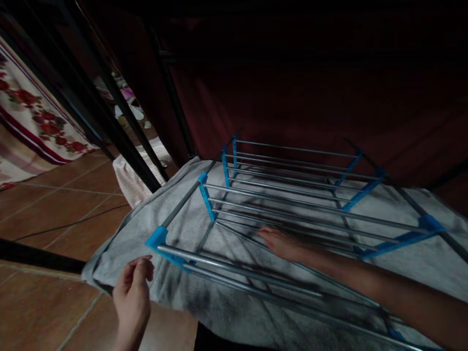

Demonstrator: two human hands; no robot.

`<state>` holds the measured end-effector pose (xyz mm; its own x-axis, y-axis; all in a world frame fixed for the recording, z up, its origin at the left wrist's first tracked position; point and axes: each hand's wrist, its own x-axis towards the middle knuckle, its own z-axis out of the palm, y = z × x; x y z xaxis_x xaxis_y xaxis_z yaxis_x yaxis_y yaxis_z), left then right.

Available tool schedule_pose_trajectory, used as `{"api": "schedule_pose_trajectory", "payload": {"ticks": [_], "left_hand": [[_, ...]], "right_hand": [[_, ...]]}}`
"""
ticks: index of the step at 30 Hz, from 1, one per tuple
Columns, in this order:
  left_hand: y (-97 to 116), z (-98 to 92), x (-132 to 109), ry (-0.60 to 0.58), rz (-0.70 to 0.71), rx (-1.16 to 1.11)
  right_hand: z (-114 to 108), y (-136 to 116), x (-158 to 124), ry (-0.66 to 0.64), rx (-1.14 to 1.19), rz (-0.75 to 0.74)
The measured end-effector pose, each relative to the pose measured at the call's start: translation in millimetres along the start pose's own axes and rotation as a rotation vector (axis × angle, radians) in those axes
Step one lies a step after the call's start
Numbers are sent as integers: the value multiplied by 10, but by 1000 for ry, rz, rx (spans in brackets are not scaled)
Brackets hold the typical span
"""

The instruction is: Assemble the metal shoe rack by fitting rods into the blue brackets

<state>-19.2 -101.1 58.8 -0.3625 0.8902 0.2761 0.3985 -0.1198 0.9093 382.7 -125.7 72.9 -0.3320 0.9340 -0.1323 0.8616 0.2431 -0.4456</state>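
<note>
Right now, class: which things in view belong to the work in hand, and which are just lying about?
In the work:
metal rods
blue bracket, near the left hand
diagonal rod, at the right hand
grey blanket, underneath

Apparently just lying about:
flowered cloth, hanging at left
striped cloth
black cable

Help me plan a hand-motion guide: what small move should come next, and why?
Perhaps grasp the slanted rod with the right hand and bring it in line: it runs askew to the other rods, and that hand is over it. The left hand, near a blue bracket, holds nothing visible.
</note>
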Motion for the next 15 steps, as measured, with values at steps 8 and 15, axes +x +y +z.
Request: {"api": "schedule_pose_trajectory", "payload": {"ticks": [8,15], "left_hand": [[-178,1062,964,-598,57,-81],[-244,1743,947,-980,180,-90]], "right_hand": [[491,-64,777,105,-52,163],[661,89,1146,210,75,83]]}}
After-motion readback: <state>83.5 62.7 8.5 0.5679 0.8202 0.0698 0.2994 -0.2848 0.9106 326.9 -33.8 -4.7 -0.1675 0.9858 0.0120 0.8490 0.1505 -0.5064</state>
